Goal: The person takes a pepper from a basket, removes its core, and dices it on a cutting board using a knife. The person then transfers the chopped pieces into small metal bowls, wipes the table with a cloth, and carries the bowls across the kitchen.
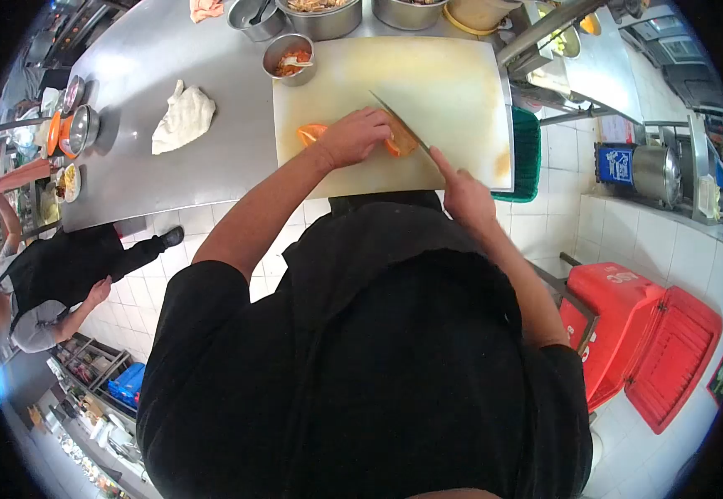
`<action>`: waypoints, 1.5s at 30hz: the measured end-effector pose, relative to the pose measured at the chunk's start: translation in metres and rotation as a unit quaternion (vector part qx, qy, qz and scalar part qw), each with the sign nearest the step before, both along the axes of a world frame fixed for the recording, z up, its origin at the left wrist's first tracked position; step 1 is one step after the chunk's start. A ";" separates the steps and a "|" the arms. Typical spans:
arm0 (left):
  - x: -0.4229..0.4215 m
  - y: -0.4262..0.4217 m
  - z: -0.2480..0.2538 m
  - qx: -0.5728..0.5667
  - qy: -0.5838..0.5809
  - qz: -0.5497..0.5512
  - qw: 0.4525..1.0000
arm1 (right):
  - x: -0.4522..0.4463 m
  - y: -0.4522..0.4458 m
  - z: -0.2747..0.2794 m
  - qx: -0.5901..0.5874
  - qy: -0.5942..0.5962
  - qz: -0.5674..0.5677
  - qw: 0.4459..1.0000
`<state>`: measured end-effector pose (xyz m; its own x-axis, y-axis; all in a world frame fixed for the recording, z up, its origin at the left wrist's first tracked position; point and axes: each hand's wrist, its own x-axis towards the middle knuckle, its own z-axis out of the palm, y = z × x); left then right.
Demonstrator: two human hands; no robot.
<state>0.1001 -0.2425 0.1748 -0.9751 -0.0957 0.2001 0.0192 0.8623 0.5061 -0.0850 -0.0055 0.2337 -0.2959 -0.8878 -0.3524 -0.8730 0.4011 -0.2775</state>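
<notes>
The left hand (360, 137) reaches over a white cutting board (461, 83), its fingers bent and bunched together, their tips against an orange chunk of food (401, 145); whether the thumb pinches it from below cannot be told. The right hand (468, 200) has its fingers wrapped around the handle of a long knife (393, 110), with one finger stretched forward toward the blade. That blade slants up and leftward over the board, just beside the chunk and the left fingertips. A second orange piece (311, 133) lies on the board near the left wrist, partly hidden by it.

At the board's far left corner stands a small steel bowl (289, 60) with chopped red-orange food and a white spoon in it. Left of the board, a crumpled white cloth (184, 118) lies on the steel worktable (128, 83), well apart from both hands
</notes>
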 end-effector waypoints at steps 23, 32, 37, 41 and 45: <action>-0.001 0.000 0.002 0.020 -0.022 0.016 0.999 | 0.008 0.009 0.054 0.064 0.013 0.011 0.998; 0.001 0.003 -0.002 0.023 0.005 0.029 0.999 | 0.009 -0.007 0.024 0.005 0.003 0.007 1.000; 0.001 0.004 -0.004 0.004 0.014 0.034 0.999 | 0.016 0.010 0.035 0.060 0.006 0.005 0.998; 0.003 0.003 -0.004 0.017 -0.002 0.033 0.999 | 0.017 -0.003 0.002 -0.007 0.009 0.004 1.000; 0.004 0.005 -0.003 0.009 -0.001 0.039 0.999 | 0.020 0.002 0.043 0.043 -0.004 -0.006 0.999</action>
<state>0.1045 -0.2378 0.1716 -0.9651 -0.1744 0.1955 -0.0481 0.8515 0.5221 -0.0652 -0.0035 0.2769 -0.3028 -0.8510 -0.4291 -0.8662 0.4335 -0.2486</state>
